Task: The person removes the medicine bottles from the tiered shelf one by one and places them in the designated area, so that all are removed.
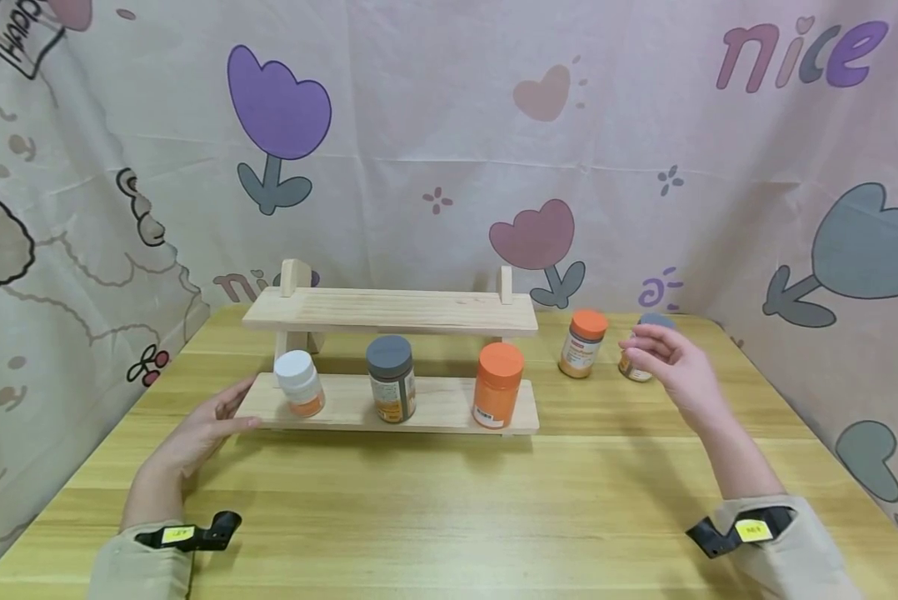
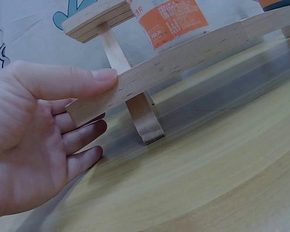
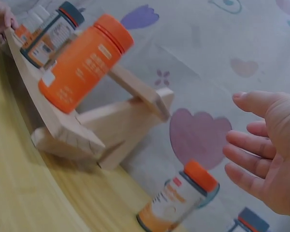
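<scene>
My left hand (image 1: 200, 429) holds the left end of a two-tier wooden shelf (image 1: 389, 310); in the left wrist view the thumb (image 2: 104, 77) lies on the lower board's front edge, other fingers behind and below it. On that board stand a small white-lidded bottle (image 1: 299, 382), a grey-lidded jar (image 1: 391, 379) and an orange jar (image 1: 497, 386). My right hand (image 1: 674, 367) hovers with loosely bent fingers, holding nothing. It partly hides a bottle with a grey-blue lid (image 1: 656, 320) in the head view. Left of that, an orange-lidded bottle (image 1: 582, 345) stands on the table.
The shelf's upper board bears no bottles. A wooden table (image 1: 449, 500) extends in front of the shelf and to both sides. Behind it hangs a pale cloth (image 1: 419, 108) printed with flowers and hearts.
</scene>
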Demonstrator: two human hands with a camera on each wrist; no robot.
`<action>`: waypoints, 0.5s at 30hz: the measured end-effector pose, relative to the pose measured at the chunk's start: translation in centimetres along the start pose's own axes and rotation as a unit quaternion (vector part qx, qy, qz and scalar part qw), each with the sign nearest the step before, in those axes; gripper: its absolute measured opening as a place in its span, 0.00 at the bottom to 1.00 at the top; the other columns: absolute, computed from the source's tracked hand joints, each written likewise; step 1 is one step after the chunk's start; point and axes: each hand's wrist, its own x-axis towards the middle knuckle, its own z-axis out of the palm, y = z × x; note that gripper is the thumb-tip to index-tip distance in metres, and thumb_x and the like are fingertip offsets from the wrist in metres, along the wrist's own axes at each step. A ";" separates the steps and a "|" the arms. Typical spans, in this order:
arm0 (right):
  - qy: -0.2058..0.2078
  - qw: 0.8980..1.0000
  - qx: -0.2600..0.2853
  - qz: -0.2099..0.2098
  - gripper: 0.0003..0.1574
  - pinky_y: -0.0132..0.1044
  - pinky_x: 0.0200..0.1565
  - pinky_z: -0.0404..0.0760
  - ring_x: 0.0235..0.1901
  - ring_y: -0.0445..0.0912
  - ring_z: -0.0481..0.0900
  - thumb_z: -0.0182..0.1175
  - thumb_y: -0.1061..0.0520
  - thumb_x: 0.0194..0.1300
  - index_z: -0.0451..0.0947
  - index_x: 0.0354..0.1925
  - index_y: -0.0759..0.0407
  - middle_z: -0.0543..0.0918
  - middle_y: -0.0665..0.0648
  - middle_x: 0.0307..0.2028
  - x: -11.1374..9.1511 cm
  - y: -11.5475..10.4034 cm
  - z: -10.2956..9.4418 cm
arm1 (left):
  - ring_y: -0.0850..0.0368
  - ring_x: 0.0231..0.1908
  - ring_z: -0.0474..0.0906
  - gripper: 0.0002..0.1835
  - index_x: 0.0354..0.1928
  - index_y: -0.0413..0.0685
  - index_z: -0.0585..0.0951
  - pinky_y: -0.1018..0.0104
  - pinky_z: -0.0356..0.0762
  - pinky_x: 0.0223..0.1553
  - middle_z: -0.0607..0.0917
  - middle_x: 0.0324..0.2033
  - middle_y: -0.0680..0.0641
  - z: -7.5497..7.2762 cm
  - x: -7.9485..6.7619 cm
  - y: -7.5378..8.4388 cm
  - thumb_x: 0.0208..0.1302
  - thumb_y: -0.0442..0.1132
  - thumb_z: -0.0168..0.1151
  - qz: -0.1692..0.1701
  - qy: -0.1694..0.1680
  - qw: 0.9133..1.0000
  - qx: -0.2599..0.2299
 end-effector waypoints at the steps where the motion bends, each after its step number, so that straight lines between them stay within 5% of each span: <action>1: -0.007 1.000 -0.006 0.000 0.18 0.19 0.45 0.71 0.42 0.32 0.78 0.59 0.59 0.64 0.70 0.53 0.53 0.81 0.41 0.40 0.1 -0.2 0.2 | 0.34 0.67 0.33 0.45 0.70 0.33 0.38 0.87 0.59 0.50 0.36 0.69 0.31 0.0 0.0 0.0 0.63 0.34 0.57 -0.001 0.000 1.000 0.000; 8: -0.063 0.998 -0.020 -0.015 0.31 0.24 0.45 0.75 0.44 0.34 0.77 0.58 0.58 0.65 0.61 0.60 0.73 0.81 0.52 0.45 0.6 -1.5 2.2 | 0.33 0.66 0.33 0.44 0.70 0.32 0.39 0.87 0.59 0.50 0.37 0.69 0.31 0.0 0.0 0.2 0.63 0.34 0.57 0.002 -0.002 1.000 0.003; 15: -0.121 0.992 0.002 -0.027 0.33 0.28 0.46 0.76 0.46 0.40 0.76 0.59 0.63 0.62 0.60 0.62 0.72 0.77 0.60 0.50 1.2 -2.2 4.6 | 0.34 0.67 0.33 0.44 0.70 0.31 0.39 0.87 0.59 0.50 0.37 0.69 0.30 0.0 0.0 0.2 0.64 0.34 0.56 0.003 -0.002 1.000 0.004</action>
